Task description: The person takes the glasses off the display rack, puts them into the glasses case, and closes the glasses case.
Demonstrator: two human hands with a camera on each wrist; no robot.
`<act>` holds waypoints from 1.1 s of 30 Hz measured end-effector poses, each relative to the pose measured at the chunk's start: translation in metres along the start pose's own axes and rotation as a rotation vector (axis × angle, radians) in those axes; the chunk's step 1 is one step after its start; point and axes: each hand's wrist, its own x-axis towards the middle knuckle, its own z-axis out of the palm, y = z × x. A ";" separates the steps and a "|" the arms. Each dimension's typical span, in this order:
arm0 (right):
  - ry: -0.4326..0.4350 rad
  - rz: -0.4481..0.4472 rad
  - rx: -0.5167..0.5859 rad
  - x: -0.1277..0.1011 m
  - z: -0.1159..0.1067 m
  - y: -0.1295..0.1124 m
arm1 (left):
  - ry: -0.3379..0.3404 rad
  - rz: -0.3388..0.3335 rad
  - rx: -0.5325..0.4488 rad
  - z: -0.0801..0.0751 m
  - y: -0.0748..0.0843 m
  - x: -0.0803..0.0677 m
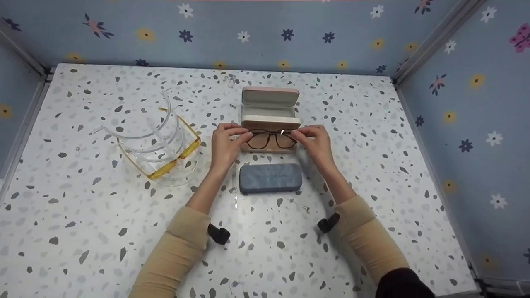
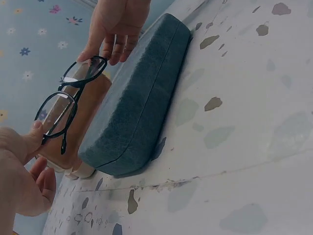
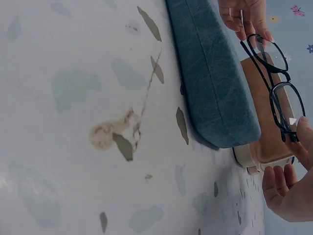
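A pair of dark-framed glasses (image 1: 272, 133) is held at its two ends, level above the front of an open glasses case (image 1: 271, 122). My left hand (image 1: 225, 147) pinches the left end between thumb and fingers. At the right end, my right hand (image 1: 318, 147) has a matching pinch. The temples look folded behind the lenses in the right wrist view. The case has a pale lining, a raised lid and a tan front. Nearer to me lies a closed blue-grey glasses case (image 1: 271, 178), also seen as a blue case (image 2: 139, 93) in the left wrist view.
To the left sits a pile of clear, curved plastic pieces (image 1: 136, 135) with yellow-framed glasses (image 1: 176, 159) among them. The speckled white table (image 1: 103, 231) is bounded by flowered blue panels (image 1: 265, 25) at the back and sides.
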 end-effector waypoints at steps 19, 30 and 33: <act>-0.178 0.095 -0.041 0.025 -0.007 0.004 | -0.029 -0.011 0.173 0.003 -0.013 0.028; -0.214 0.118 -0.095 0.031 -0.007 0.005 | -0.060 -0.012 0.224 0.003 -0.017 0.035; -0.205 0.113 -0.104 0.032 -0.005 0.005 | -0.050 0.002 0.232 0.004 -0.019 0.035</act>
